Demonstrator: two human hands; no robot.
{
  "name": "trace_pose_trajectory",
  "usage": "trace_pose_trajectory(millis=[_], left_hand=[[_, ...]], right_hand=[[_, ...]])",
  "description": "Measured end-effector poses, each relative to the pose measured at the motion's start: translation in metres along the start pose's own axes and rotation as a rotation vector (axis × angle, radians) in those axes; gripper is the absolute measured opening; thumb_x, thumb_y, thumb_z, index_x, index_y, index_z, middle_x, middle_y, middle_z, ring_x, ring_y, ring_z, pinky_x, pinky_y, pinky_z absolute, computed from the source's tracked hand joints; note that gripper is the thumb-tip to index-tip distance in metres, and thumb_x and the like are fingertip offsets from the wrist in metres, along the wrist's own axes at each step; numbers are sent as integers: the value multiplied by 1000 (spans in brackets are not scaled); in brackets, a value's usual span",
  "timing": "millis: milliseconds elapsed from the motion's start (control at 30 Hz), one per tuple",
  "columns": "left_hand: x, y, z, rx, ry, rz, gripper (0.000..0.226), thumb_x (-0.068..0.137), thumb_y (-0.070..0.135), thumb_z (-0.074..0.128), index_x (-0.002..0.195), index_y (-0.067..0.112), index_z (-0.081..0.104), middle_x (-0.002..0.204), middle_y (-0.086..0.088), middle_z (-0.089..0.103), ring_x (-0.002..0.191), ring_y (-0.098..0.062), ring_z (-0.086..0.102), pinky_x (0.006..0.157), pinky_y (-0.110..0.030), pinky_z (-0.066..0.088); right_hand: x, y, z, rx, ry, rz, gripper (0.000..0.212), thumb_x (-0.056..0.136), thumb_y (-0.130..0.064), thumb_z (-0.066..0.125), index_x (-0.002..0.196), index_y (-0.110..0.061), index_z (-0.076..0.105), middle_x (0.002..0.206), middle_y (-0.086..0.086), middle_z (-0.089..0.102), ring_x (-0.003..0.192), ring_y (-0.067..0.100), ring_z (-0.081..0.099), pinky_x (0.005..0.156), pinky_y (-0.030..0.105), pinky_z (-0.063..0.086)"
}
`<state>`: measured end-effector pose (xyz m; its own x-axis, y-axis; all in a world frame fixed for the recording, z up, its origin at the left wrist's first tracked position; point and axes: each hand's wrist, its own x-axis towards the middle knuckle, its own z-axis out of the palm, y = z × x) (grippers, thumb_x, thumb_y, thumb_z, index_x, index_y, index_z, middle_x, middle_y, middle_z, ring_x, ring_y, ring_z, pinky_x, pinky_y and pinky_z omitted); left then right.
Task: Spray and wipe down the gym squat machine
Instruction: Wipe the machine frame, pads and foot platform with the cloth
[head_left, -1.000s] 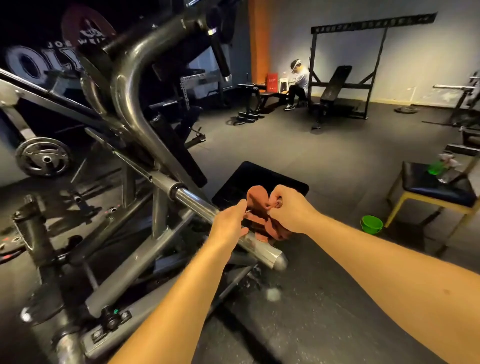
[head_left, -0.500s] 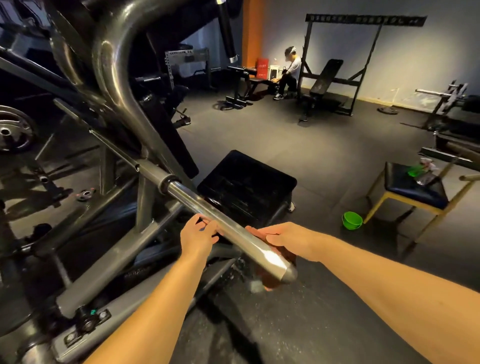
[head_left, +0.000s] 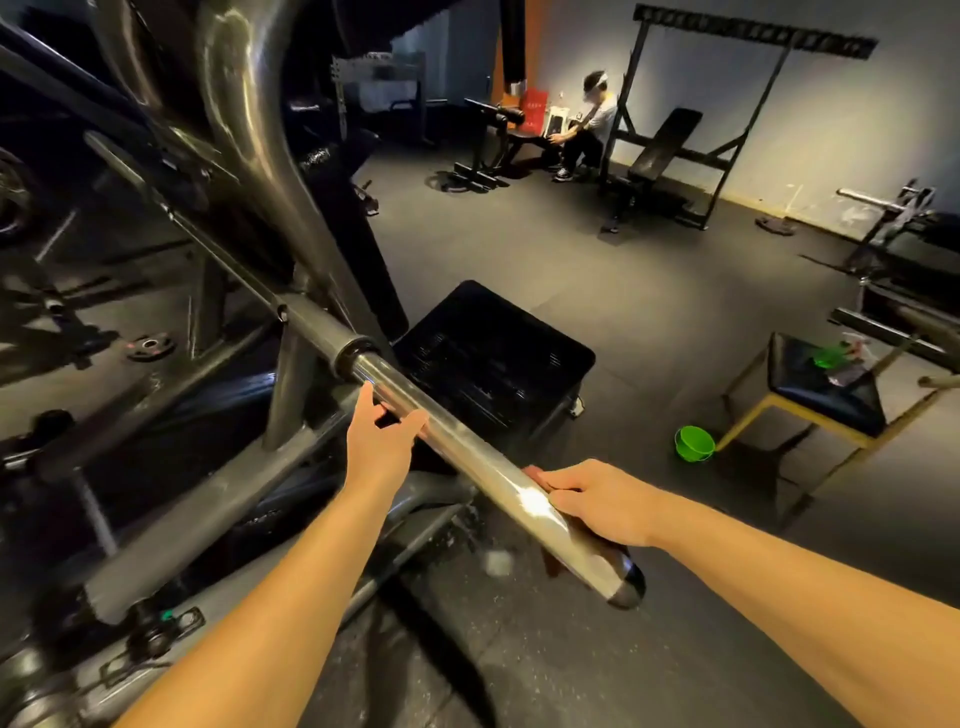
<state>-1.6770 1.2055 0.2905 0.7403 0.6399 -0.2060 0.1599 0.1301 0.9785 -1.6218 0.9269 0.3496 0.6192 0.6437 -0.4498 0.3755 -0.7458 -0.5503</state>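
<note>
**Both hands on the squat machine's bar**

We see the bar (head_left: 467, 452), a chrome sleeve sticking out from the machine (head_left: 249, 104), running slantwise between our two hands. The left hand (head_left: 382, 441) reaches up to it from below. Its thumb and fingertips touch the sleeve's near edge with a gap between them, and the fingers are fairly straight, not wrapped round. Just past that hand's thumb sits the sleeve's dark collar, and beyond the collar the thinner shaft runs up into the machine's curved steel tubes.

The right hand (head_left: 597, 504) lies on the sleeve close to its free end, with the fingers curled against the metal and tucked round its far side. Just under this hand, below the bar, a dark red-brown sliver of cloth (head_left: 551, 567) shows. We cannot tell whether the hand has hold of it.

Ahead of both hands, behind the bar, a black box (head_left: 493, 353) stands on the floor (head_left: 623, 312). To the right of the right hand and a little farther off is a green bucket (head_left: 694, 443). Just beyond the bucket stands a padded counter (head_left: 810, 400) on yellow legs, carrying something green and something clear, both too blurred for us to name. Far ahead, by the wall, a person (head_left: 592, 124) sits among benches and racks.
</note>
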Motion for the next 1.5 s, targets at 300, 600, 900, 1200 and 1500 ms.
trace_pose_trajectory(millis=[300,600,900,1200,1500], left_hand=[[71,18,-36,-96,84,-112,87,96,24,70,162,24,13,122,-12,65,70,-26,76,70,-41,65],[111,24,-68,-7,74,-101,19,100,25,65,101,8,59,81,-19,75,62,-35,74,69,-52,64],[98,21,-67,-17,16,-156,28,101,20,63,121,8,48,102,-16,71,65,-27,72,65,-40,61],[-7,20,-71,144,-204,-122,33,97,17,69,128,8,60,111,-12,73,96,-24,74,85,-41,62],[-134,41,-84,11,-220,43,20,101,14,59,118,19,70,112,-3,76,106,-17,71,90,-30,59]], right_hand=[[151,-115,20,-355,179,-114,59,100,-20,47,156,-36,37,160,-4,37,139,38,44,116,49,37],[194,-173,19,-516,255,-149,67,96,-11,53,157,-32,34,162,0,33,126,39,50,103,50,48],[102,-121,38,-846,251,-152,80,92,-10,56,161,-31,23,170,2,10,124,34,43,80,38,39],[49,-98,19,-426,456,-504,50,88,0,65,124,-35,66,133,-24,53,105,6,56,84,29,53],[18,-135,47,331,142,-565,57,99,-18,66,149,-35,45,120,-23,62,109,-13,57,95,5,43]])
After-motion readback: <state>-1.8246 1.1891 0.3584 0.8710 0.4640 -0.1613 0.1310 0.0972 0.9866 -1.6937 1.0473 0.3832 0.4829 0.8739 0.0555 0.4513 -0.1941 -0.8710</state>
